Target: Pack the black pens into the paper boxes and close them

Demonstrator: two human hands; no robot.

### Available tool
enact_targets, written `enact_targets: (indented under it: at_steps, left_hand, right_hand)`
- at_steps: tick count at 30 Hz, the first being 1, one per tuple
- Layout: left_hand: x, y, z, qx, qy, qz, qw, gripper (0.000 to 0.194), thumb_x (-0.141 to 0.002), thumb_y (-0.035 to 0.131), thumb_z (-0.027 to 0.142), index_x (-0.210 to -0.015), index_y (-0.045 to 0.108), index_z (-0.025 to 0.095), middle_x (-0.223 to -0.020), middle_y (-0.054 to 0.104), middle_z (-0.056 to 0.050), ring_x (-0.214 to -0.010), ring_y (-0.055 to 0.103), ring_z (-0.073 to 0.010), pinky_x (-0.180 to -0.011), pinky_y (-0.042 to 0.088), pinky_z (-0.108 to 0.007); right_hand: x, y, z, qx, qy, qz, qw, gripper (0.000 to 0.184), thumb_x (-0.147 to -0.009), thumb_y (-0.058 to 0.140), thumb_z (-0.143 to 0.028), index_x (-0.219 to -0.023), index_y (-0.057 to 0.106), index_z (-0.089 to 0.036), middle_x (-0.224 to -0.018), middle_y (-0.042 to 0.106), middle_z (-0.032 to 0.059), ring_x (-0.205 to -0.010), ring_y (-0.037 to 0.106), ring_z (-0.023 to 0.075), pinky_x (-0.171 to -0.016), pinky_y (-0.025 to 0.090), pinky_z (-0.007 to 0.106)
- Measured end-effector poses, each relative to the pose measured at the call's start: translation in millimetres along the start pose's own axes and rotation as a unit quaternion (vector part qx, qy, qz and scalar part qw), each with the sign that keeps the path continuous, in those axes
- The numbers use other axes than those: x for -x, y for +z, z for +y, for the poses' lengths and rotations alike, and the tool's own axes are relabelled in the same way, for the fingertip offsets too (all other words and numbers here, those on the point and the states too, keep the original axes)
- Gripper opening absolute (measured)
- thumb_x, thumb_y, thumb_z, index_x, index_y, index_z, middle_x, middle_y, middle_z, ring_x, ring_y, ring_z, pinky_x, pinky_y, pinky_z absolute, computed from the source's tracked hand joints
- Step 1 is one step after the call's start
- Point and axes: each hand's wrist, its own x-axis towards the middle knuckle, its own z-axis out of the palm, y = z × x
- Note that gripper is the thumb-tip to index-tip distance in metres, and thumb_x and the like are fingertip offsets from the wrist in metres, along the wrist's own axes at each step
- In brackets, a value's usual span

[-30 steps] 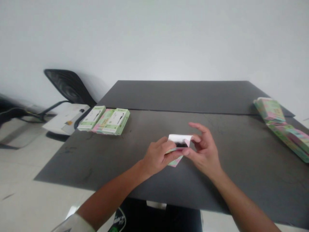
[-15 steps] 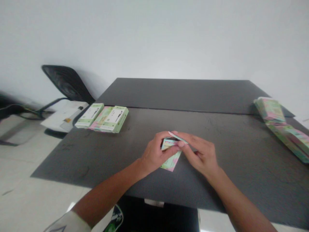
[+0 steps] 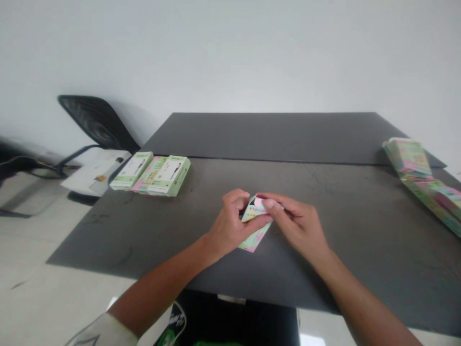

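A small green and pink cardboard box (image 3: 254,239) is held tilted just above the near part of the dark table. My left hand (image 3: 232,226) is closed around its left side, with the thumb lying across the printed front. At the top end, my right hand (image 3: 297,216) pinches the box, its thumb pressing on a pale pink flap (image 3: 259,202) and its fingers behind. A dark gap shows beside the flap. The fingers partly cover the box's upper edge.
Green and white boxes (image 3: 169,175) stand in a row on the table (image 3: 230,180) at the left edge. More green and pink cartons (image 3: 410,158), seemingly flat, are piled at the far right. A black chair (image 3: 99,120) is beyond the left side.
The top flap, raised between my hands before, is now pushed down at the box's opening. My right thumb has moved onto it, and my left index finger has drawn back a little.
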Motion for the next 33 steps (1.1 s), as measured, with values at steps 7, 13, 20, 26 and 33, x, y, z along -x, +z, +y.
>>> enact_targets:
  at_steps: [7,13,20,26,33]
  left_hand:
    - [-12,-5.5,8,-0.027,-0.036,-0.040,0.998,0.044,-0.089,0.088,0.040,-0.108,0.052,0.024,-0.078,0.064,0.006,-0.064,0.068,-0.0121,-0.062,0.050,-0.024]
    - [-18,-7.8,15,-0.048,-0.038,-0.045,0.997,0.033,-0.087,0.089,0.040,-0.098,0.063,0.021,-0.080,0.069,0.003,-0.066,0.068,-0.0126,-0.062,0.052,-0.024]
    - [-10,-9.7,11,-0.107,-0.045,-0.041,0.992,0.033,-0.089,0.087,0.044,-0.100,0.065,0.023,-0.085,0.072,0.001,-0.075,0.074,-0.0168,-0.067,0.056,-0.028]
    - [0,-8.0,2,-0.087,-0.029,-0.019,0.996,0.052,-0.091,0.086,0.042,-0.132,0.056,0.028,-0.115,0.076,-0.004,-0.090,0.079,-0.0190,-0.079,0.064,-0.032]
    - [5,-9.4,-3,-0.148,0.019,0.005,0.989,0.048,-0.092,0.085,0.042,-0.128,0.057,0.028,-0.113,0.075,-0.003,-0.088,0.079,-0.0187,-0.076,0.062,-0.031]
  right_hand:
    - [0,0,-3,-0.043,0.064,0.031,0.997,0.032,-0.103,0.066,-0.053,-0.113,0.087,-0.031,-0.093,0.086,-0.0009,-0.085,0.080,0.0182,-0.069,0.061,0.024]
    - [2,1,-4,-0.054,0.065,0.038,0.996,0.030,-0.103,0.066,-0.052,-0.113,0.088,-0.034,-0.094,0.086,-0.0026,-0.089,0.080,0.0180,-0.073,0.061,0.025]
    - [-2,2,-4,-0.076,0.085,0.045,0.992,0.034,-0.103,0.065,-0.055,-0.110,0.088,-0.031,-0.095,0.085,-0.0013,-0.090,0.079,0.0180,-0.075,0.060,0.024]
    - [-3,4,-3,-0.123,0.098,0.043,0.987,0.038,-0.104,0.064,-0.057,-0.111,0.088,-0.028,-0.095,0.085,-0.0002,-0.088,0.078,0.0174,-0.075,0.058,0.024]
    - [-6,7,3,-0.155,0.100,0.043,0.982,0.043,-0.104,0.061,-0.059,-0.113,0.087,-0.026,-0.094,0.085,-0.0003,-0.086,0.077,0.0166,-0.076,0.058,0.024]
